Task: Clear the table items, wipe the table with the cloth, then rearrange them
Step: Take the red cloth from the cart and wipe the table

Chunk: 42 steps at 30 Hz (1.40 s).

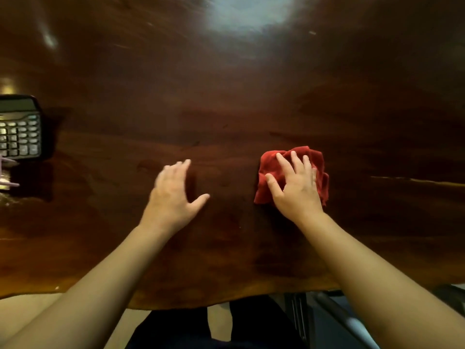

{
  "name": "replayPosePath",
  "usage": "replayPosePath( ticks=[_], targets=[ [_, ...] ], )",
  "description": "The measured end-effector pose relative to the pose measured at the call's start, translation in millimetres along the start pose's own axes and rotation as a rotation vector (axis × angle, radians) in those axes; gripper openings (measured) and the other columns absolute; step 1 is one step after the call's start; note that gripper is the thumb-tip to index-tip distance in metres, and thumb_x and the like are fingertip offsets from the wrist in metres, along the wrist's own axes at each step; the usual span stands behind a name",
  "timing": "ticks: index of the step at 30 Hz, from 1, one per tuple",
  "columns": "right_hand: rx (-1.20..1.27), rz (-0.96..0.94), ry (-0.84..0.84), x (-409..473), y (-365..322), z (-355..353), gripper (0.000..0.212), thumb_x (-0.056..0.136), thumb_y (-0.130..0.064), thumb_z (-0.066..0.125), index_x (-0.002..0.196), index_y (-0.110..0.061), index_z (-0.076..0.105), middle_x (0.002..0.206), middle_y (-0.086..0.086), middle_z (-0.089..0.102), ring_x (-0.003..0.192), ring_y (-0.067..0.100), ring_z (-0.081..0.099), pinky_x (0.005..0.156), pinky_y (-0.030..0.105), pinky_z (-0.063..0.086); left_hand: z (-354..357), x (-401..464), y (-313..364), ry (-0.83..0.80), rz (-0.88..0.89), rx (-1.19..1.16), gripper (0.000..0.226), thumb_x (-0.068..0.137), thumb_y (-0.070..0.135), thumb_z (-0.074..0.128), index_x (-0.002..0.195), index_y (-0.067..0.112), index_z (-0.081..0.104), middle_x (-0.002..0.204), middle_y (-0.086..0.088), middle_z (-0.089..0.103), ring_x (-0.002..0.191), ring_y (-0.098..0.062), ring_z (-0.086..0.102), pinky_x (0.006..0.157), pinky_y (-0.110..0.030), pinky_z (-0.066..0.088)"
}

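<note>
Two bare hands work low over the dark, glossy wooden counter (226, 109). The right hand (295, 187) lies flat, fingers spread, pressing down on the crumpled red cloth (318, 170), which sits bunched under the palm and spills out past the fingertips toward twelve and three o'clock. The hand is not clenched around the fabric; it pins it to the wood. The left hand (173, 195) is open, fingers apart and thumb out toward three o'clock, holding nothing; its edges are blurred, and whether it touches the surface cannot be told.

From the left hand the cloth lies at three o'clock, near but with a bare strip of wood between them. The right hand is therefore the one already on it, and the wiping looks to be in progress. The cloth has no clear long axis, being a loose wad.

Further out, at nine o'clock by the frame's edge, a black desk calculator with pale keys (20, 129) rests on the counter, with a small pale purple object (7, 172) just below it, too cropped to identify. That corner likely remains unwiped.
</note>
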State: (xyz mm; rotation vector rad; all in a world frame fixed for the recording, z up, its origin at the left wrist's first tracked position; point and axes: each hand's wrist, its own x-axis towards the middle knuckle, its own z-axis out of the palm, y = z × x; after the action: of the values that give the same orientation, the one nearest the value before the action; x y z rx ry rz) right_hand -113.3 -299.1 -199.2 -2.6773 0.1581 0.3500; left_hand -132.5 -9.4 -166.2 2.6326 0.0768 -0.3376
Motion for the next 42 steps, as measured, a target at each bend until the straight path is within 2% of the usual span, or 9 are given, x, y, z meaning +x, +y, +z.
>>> replayPosePath(
  ticks=[3, 8, 13, 23, 29, 42],
  targets=[
    [-0.084, 0.032, 0.000, 1, 4, 15, 0.074, 0.097, -0.069, 0.030, 0.161, -0.034, 0.018, 0.172, 0.005, 0.007, 0.157, 0.029, -0.007, 0.124, 0.048, -0.010, -15, -12, -50, -0.004, -0.189, 0.127, 0.114, 0.067, 0.069, 0.073, 0.156, 0.017, 0.022, 0.160, -0.013, 0.030, 0.148, -0.035, 0.019, 0.116, -0.053, 0.026],
    [-0.197, 0.025, 0.074, 1, 9, 27, 0.076, 0.095, -0.072, 0.027, 0.161, -0.036, 0.014, 0.172, 0.005, 0.007, 0.157, 0.029, -0.005, 0.125, 0.047, -0.008, -33, -21, -110, -0.111, -0.444, 0.262, 0.137, 0.048, 0.097, 0.051, 0.157, 0.029, 0.006, 0.166, -0.006, 0.011, 0.151, -0.034, 0.005, 0.110, -0.067, 0.024],
    [-0.224, 0.035, 0.110, 2, 8, 32, 0.073, 0.095, -0.068, 0.033, 0.160, -0.035, 0.023, 0.171, 0.006, 0.014, 0.157, 0.029, 0.003, 0.126, 0.049, -0.004, -29, -22, -121, -0.123, -0.432, 0.284, 0.132, 0.046, 0.101, 0.045, 0.156, 0.036, 0.010, 0.166, -0.003, 0.007, 0.150, -0.037, 0.002, 0.107, -0.072, 0.024],
    [-0.188, -0.026, 0.114, 3, -16, 43, 0.070, 0.094, -0.061, 0.039, 0.159, -0.035, 0.028, 0.170, 0.004, 0.017, 0.157, 0.027, 0.006, 0.126, 0.047, -0.002, -32, -24, -123, -0.100, -0.380, 0.314, 0.131, 0.047, 0.102, 0.040, 0.156, 0.036, 0.010, 0.166, -0.002, 0.009, 0.150, -0.036, 0.004, 0.105, -0.071, 0.028],
    [-0.208, -0.113, 0.100, 5, -70, 68, 0.070, 0.094, -0.063, 0.039, 0.158, -0.037, 0.028, 0.170, 0.004, 0.018, 0.157, 0.027, 0.007, 0.127, 0.048, 0.000, -39, -36, -136, -0.089, -0.316, 0.381, 0.124, 0.054, 0.099, 0.039, 0.156, 0.034, 0.014, 0.166, -0.003, 0.010, 0.151, -0.032, 0.008, 0.107, -0.062, 0.034],
    [-0.186, -0.367, 0.047, -3, -211, 131, 0.070, 0.092, -0.065, 0.041, 0.156, -0.038, 0.034, 0.168, 0.005, 0.025, 0.156, 0.029, 0.012, 0.126, 0.050, 0.002, -62, -74, -198, -0.053, -0.358, 0.335, 0.116, 0.059, 0.088, 0.057, 0.155, 0.034, 0.020, 0.165, -0.005, 0.018, 0.150, -0.034, 0.013, 0.106, -0.064, 0.035]
  ],
)
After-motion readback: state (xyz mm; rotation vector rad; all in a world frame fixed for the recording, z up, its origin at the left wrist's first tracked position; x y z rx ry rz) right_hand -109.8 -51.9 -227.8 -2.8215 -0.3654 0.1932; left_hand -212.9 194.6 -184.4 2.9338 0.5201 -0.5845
